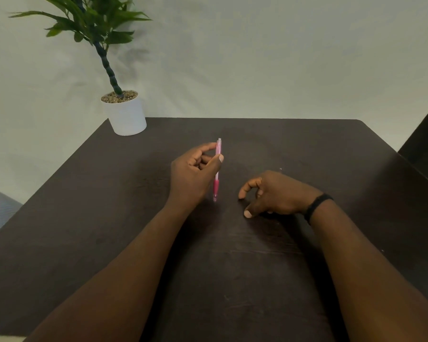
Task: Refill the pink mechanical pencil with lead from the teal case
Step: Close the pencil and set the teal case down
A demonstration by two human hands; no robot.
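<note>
My left hand (195, 169) was raised with its fingers curled, thumb and forefinger pinched together. My right hand (274, 193) hung loosely curled and palm down, fingers apart and gripping nothing, both forearms reaching forward.

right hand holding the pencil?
No, the pink pencil is pinched in the left hand, while the right hand rests on the dark table apart from it.
</note>
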